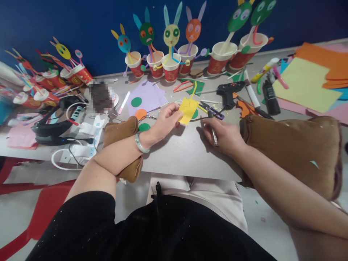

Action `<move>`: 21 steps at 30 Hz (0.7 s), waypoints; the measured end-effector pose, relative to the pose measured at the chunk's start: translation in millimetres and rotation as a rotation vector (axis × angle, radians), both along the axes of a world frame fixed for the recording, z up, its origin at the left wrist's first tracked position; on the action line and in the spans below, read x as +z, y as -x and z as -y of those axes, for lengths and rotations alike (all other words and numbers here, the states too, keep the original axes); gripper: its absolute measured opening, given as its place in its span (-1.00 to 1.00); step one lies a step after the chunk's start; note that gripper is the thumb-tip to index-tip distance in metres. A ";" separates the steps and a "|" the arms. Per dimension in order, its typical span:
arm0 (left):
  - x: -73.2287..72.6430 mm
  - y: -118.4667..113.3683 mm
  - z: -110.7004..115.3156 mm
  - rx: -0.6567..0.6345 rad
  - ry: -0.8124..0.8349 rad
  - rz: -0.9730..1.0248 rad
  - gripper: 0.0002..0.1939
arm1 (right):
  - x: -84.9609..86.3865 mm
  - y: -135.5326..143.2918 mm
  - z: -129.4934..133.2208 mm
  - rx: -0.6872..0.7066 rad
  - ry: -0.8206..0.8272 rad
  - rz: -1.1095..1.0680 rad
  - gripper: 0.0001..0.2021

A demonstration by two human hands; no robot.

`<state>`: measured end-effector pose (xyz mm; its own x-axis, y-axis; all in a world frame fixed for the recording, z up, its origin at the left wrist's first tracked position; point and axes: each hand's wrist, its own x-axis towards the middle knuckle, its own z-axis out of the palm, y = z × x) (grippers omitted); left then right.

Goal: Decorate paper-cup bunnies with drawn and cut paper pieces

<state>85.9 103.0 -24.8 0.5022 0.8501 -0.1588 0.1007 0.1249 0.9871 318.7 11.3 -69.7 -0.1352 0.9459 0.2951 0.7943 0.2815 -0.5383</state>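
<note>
My left hand (pixel 166 121) pinches a small piece of yellow paper (pixel 188 111) between thumb and fingers, a little above the table. Faint lines show on the paper, too fine to make out. In my right hand (pixel 224 133) is a slim pen (pixel 214 137), its silvery end showing below the fingers; that hand rests low over the table, right of the paper and apart from it. Just behind the paper lie scissors (pixel 214 111) with purple on them. Green and orange paper circles (pixel 140 114) lie left of the paper, on and beside purple sheets (pixel 148 95).
Paper cups with bunny-faced figures (pixel 171 69) line the blue wall. A black glue gun (pixel 227 93) and dark bottle (pixel 270 98) stand right, near coloured paper (pixel 301 85). Brown cushions (pixel 290 152) flank my forearms. A power strip (pixel 94 137) with cables lies left.
</note>
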 end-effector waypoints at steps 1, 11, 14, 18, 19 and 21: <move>-0.5 0.0 0.1 -0.028 -0.007 -0.002 -0.89 | 2.4 -1.0 -0.8 0.034 -0.011 0.087 -0.79; 2.6 2.4 12.5 -0.775 -0.108 -0.112 -0.90 | 32.4 -12.5 -60.2 0.079 -0.128 0.675 -0.69; 4.6 5.4 14.1 -0.969 -0.105 -0.171 -0.87 | 34.5 -18.1 -85.6 0.112 -0.092 0.522 -0.77; 5.0 7.0 14.2 -1.117 -0.145 -0.217 -0.88 | 43.0 -18.8 -100.6 0.078 0.048 0.401 -0.70; 5.1 7.2 14.0 -1.140 -0.148 -0.231 -0.88 | 46.7 -18.1 -100.5 0.050 0.077 0.433 -0.62; 5.3 7.6 13.4 -1.174 -0.152 -0.261 -0.89 | 55.5 -17.7 -96.5 -0.027 0.107 0.537 -0.45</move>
<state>78.3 89.6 -19.5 0.9475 -0.0825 -0.3090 0.2735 -0.2914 0.9167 336.4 107.8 -14.2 -0.2156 0.9720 0.0931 0.9715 0.2232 -0.0800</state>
